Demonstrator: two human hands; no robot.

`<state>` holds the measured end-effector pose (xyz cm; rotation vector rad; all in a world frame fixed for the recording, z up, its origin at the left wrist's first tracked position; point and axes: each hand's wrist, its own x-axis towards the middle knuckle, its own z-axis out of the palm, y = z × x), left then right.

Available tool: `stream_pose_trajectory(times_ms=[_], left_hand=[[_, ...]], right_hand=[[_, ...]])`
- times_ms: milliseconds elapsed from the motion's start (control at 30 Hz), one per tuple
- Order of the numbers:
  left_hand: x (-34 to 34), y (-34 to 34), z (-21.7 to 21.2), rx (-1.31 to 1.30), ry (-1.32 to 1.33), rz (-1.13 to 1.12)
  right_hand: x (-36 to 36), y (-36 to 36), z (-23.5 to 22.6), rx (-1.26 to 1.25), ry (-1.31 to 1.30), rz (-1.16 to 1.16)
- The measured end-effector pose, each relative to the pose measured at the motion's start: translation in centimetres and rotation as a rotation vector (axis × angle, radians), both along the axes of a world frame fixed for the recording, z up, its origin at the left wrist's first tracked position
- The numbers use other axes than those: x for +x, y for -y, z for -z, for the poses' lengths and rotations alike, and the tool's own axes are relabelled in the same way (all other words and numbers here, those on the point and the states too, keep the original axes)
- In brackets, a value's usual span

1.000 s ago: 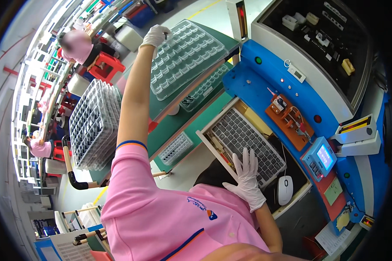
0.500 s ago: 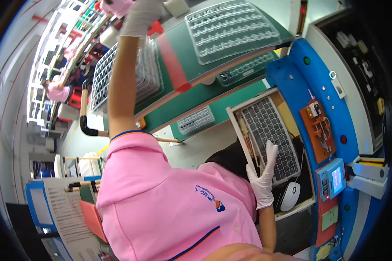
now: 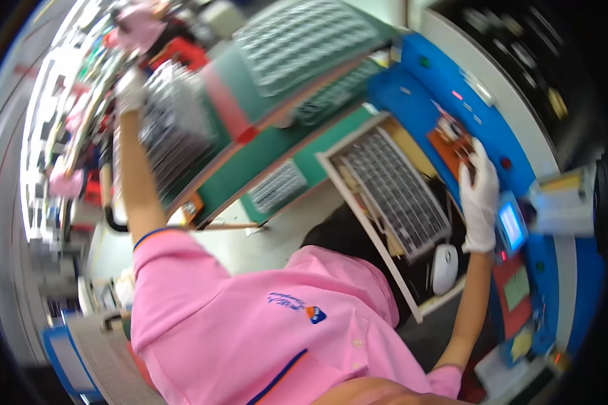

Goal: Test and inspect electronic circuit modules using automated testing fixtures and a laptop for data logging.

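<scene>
At the left, my left hand (image 3: pixel 131 91), in a white glove, is at the far left edge of a stack of clear plastic trays (image 3: pixel 175 111). Motion blur hides its fingers. Across on the right, my gloved right hand (image 3: pixel 480 202) is at an orange tool holder (image 3: pixel 444 150) on the blue panel. Its thumb and forefinger are apart beside the small dark tools in that holder, and I see nothing held. Below the hand, a grey keyboard (image 3: pixel 398 192) and a white mouse (image 3: pixel 444 268) lie in a pull-out drawer (image 3: pixel 368 233).
A clear compartment tray (image 3: pixel 304 44) lies on the green bench (image 3: pixel 226 57), near a red tape strip (image 3: pixel 226 101). Another tray (image 3: pixel 277 187) sits on a lower shelf. A small lit display (image 3: pixel 511 226) is mounted beside my right wrist. Other people in pink are in the background.
My right hand has gone from over the keyboard to the orange holder. My left hand has moved left and nearer, along the tray stack. The whole view has shifted and blurred.
</scene>
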<state>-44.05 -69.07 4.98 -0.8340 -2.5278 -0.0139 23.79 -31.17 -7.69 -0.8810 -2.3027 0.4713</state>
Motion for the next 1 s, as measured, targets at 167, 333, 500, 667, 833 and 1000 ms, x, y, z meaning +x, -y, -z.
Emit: stream_pose_trajectory(times_ms=[167,333,500,667,833,1000], left_hand=[[-11.0,16.3,-8.8,-0.506,0.206,-0.075],[-15.7,14.1,-8.5,-0.124,0.377,-0.269],[-6.9,11.0,-4.1,0.791,0.843,-0.053],[16.7,-4.4,-11.1,0.984,0.741,0.398],[31.1,-14.1,-4.1,0.344,0.433,0.737],[41.9,-25.4,1.2,0.269,1.470,0.873]], right_hand=[[0.7,-1.5,-0.9,0.186,-0.108,0.083],[0.9,-2.4,-1.9,0.125,-0.011,0.147],[-7.7,-3.8,0.3,0.358,0.103,-0.122],[-9.9,-5.5,2.6,0.366,0.263,-0.105],[-10.2,-6.3,3.1,0.393,0.227,-0.141],[-7.7,-4.7,-1.0,0.385,-0.018,-0.040]])
